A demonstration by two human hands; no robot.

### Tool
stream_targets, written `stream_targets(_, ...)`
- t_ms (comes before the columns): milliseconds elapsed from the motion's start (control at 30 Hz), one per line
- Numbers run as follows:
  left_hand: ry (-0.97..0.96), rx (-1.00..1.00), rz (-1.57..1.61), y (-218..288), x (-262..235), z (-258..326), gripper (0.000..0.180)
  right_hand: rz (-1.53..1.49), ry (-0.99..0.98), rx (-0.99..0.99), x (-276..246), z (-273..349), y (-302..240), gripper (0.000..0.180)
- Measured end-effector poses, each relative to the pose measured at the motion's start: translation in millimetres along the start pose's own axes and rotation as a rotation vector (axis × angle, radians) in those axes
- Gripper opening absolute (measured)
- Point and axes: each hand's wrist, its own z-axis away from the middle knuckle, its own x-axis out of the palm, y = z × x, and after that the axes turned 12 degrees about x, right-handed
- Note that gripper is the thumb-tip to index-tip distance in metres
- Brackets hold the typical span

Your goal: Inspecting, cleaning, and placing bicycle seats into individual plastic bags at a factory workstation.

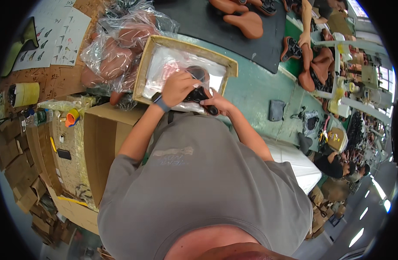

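Observation:
My left hand (177,88), with a blue watch on its wrist, presses down on a black bicycle saddle (198,94). My right hand (216,103) grips the same saddle at its near end. The saddle lies partly in a clear plastic bag (164,65) inside a shallow open cardboard box (143,69) on the green bench. My hands cover most of the saddle.
Clear bags of brown saddles (116,56) lie left of the box. More brown saddles (246,24) rest on a black mat behind it. A large open carton (101,143), a tape roll (25,93) and printed sheets (56,34) are at my left. Another person's hand (305,39) works far right.

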Motion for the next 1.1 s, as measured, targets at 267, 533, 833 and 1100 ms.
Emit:
stream_targets(267, 1.082, -0.426, -0.405, 30.0, -278.4, -24.8, 0.021, 0.076, 0.253, -0.479, -101.6, -11.1, -189.7, 0.052)
stream_targets(533, 0.926, -0.439, -0.466, 17.4, -208.4, -36.5, 0.024, 1.098, 1.373, -0.64, -216.2, -200.3, -312.6, 0.068)
stream_targets(833, 0.149, -0.727, 0.198, -88.4, 55.7, 19.9, 0.023, 0.954, 1.256, -0.784, -229.7, -100.4, -243.8, 0.054)
stream_targets(1100, -0.443, -0.443, 0.204, -86.0, 213.8, -26.7, 0.022, 0.166, 0.996, -0.005, -203.0, 43.8, 141.0, 0.09)
